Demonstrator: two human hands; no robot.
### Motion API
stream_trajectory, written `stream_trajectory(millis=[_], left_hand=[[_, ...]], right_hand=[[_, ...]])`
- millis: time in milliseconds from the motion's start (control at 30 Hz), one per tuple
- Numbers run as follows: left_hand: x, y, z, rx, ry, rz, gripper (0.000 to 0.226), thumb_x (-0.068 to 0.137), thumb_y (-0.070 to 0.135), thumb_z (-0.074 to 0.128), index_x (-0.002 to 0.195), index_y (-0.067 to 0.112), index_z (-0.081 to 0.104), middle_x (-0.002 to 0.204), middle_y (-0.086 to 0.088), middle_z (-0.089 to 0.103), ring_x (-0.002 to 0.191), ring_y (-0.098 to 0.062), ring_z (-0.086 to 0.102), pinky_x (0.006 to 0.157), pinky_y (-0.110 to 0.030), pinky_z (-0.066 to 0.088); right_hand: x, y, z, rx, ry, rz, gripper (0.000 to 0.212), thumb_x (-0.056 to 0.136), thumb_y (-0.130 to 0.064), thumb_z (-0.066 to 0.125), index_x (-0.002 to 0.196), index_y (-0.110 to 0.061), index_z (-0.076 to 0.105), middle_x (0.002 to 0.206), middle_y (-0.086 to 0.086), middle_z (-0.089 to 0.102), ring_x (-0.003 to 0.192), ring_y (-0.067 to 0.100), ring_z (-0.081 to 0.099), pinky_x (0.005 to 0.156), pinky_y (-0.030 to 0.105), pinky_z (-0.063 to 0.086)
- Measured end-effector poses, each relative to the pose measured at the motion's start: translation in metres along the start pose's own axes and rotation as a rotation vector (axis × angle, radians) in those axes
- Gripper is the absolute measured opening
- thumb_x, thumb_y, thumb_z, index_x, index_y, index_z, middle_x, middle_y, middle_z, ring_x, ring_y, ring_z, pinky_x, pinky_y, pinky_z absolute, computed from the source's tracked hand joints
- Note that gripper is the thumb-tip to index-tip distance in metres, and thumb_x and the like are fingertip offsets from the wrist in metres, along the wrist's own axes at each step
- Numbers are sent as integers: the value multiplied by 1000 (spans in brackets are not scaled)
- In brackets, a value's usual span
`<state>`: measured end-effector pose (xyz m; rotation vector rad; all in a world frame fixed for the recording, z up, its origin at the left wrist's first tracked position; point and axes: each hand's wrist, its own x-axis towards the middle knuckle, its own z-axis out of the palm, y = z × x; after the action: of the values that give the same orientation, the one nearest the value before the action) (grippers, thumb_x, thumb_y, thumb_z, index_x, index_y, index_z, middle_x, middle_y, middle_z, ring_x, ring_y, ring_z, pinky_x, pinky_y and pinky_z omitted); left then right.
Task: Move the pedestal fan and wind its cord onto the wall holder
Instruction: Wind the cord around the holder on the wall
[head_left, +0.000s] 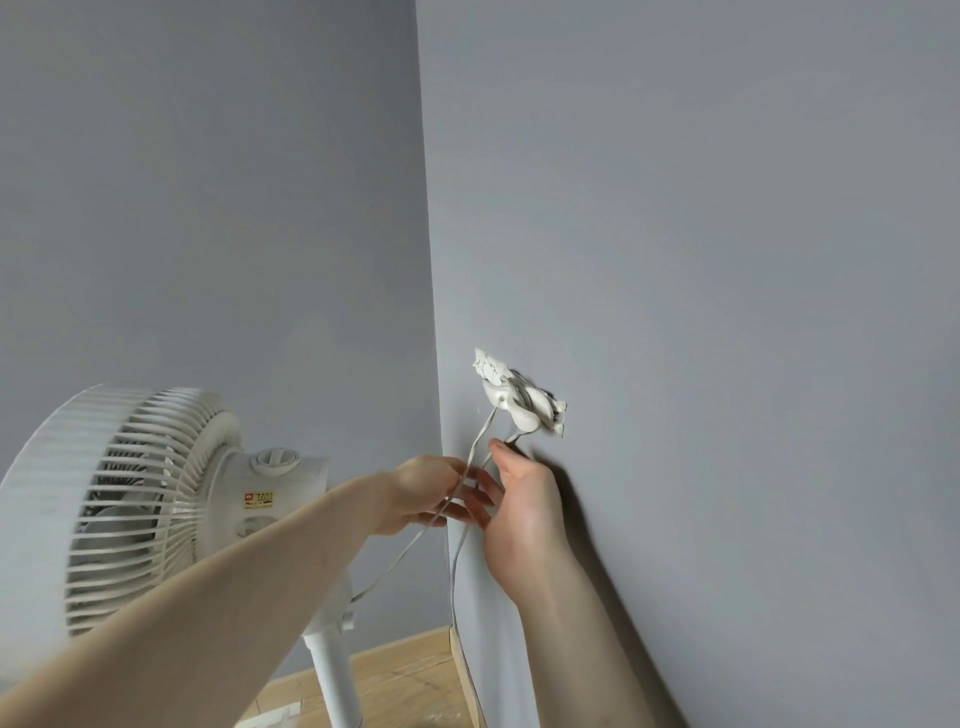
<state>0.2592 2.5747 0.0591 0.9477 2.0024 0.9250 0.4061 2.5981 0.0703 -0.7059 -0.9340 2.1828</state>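
Two raised hands, left hand (423, 493) and right hand (519, 499), fingers pinching the cord (480, 441) below the wall holder (519, 402).

Matt plastic fan (156, 499) & cord (470, 462); smooth matt wall (727, 260); wood floor (405, 675).

Grey wall (701, 234) carries white cord holder (522, 402) w/ cord (480, 441) looped on it — light wood floor (405, 675) below, fan's white pole (337, 686) standing on it nr the corner
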Motion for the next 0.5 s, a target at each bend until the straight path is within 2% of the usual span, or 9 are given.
stream_trajectory(millis=[133,233,300,400,500], left_hand=[[13,-8,0,-67,16,27,41,96,14,39,120,27,69,106,13,77,100,-14,73,98,-37,48],[14,-2,-5,-106,120,59,49,95,9,38,130,31,65,117,17,74,104,-14,73,89,-33,57],[10,8,-11,-142,207,96,54,93,3,36,134,28,62,120,15,72,105,-15,72,83,-32,58],[3,26,-22,-197,317,172,57,93,-1,35,140,24,56,132,11,66,102,-14,70,84,-34,58],[-4,45,-32,-227,411,243,58,94,-1,33,143,21,54,136,10,63,96,-13,69,79,-32,58]], right_hand=[[-1,-3,0,-46,-15,-41,34,103,-13,49,135,-15,60,93,-12,60,84,5,61,91,33,48],[-5,-4,0,-139,-38,-100,42,103,-10,47,143,-18,55,118,-8,62,106,10,56,109,38,45],[-7,-2,-1,-206,-38,-154,48,101,-9,49,148,-22,50,136,-7,57,114,11,54,111,41,44],[-17,1,-4,-228,-34,-188,57,99,-8,51,153,-23,41,149,-8,48,126,13,51,111,41,44],[-31,4,-7,-237,-16,-232,62,97,-7,52,155,-26,38,154,-12,43,131,11,48,115,43,40]])
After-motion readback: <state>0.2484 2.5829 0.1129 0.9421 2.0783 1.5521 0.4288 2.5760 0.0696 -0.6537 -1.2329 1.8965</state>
